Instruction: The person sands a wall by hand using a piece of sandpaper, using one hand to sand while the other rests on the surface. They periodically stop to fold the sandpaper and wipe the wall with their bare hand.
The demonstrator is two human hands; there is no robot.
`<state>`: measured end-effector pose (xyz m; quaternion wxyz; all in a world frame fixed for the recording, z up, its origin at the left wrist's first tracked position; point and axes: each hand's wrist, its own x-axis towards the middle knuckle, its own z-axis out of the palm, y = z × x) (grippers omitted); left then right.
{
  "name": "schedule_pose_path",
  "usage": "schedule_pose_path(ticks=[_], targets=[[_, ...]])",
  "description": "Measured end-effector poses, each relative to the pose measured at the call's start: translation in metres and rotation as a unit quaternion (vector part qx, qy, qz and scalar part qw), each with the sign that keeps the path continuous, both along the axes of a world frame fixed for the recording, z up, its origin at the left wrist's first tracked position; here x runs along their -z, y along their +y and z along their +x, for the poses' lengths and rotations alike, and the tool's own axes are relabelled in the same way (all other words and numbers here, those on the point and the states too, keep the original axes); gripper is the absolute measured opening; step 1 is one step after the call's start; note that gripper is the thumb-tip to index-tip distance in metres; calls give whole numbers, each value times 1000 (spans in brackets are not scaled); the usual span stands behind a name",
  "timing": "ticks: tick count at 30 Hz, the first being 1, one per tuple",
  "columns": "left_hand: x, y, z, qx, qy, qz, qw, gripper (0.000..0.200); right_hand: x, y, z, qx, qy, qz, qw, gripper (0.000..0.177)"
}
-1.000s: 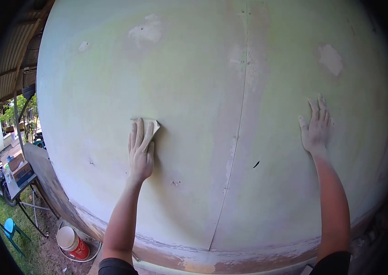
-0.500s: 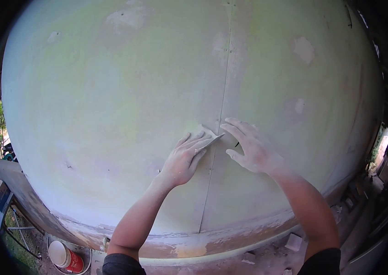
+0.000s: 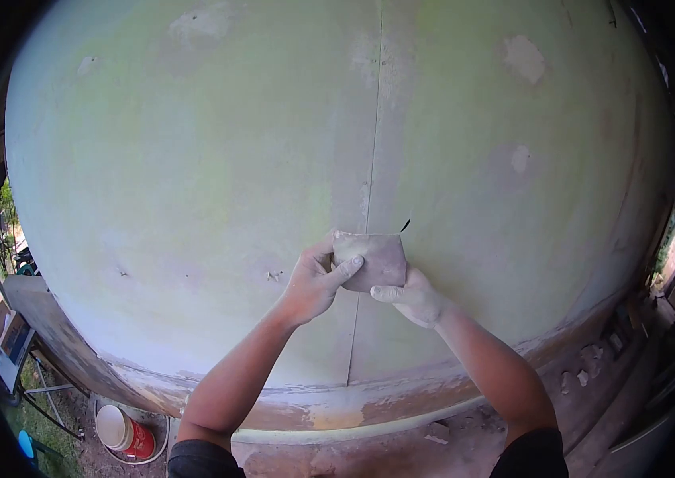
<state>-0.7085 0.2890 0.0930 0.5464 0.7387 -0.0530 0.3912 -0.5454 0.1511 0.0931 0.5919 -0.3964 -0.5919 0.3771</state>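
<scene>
A dusty grey-brown piece of sandpaper (image 3: 377, 259) is held up in front of the wall, between both hands. My left hand (image 3: 317, 279) grips its left side, thumb across the face and fingers behind. At the lower right corner, my right hand (image 3: 417, 296) pinches it with the thumb in front; its other fingers are hidden behind the sheet. White dust coats both hands. Behind them is a pale green wall panel (image 3: 218, 175) with a thin vertical seam (image 3: 371, 159) and patches of filler (image 3: 524, 60).
A red and white bucket (image 3: 140, 440) stands on the ground at lower left, near a metal-legged table (image 3: 7, 346). Broken pieces (image 3: 437, 432) lie along the wall's base. A blue stool (image 3: 28, 446) shows at the lower left edge.
My left hand has lifted the sandpaper off the wall seam. My right hand, spread and free before, has come in and taken its lower right corner. The view has shifted slightly.
</scene>
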Motion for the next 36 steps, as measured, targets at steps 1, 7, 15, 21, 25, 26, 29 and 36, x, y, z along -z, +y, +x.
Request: schedule_pose_path(ticks=[1,7,15,21,25,26,29,36], targets=[[-3,2,-4,-40,-3,6,999,26,4,3,-5,2,4,-2,1000,55],[-33,7,-28,-317,21,250,915,53,-20,8,-31,237,-239,35,941,37],[-59,98,-86,-500,80,526,683,73,-46,74,-3,563,-478,241,630,46],[-99,154,-115,-445,31,641,625,64,-34,154,-38,637,-444,257,574,47],[-102,163,-111,-399,-3,670,626,62,45,175,-60,659,-441,229,564,47],[-101,165,-112,-391,-17,679,621,61,71,175,-56,653,-443,262,556,45],[-103,169,-111,-373,-29,682,629,58,63,181,-51,653,-429,329,531,40],[-114,175,-111,-319,-32,704,634,48,-23,181,-84,693,-292,321,576,40]])
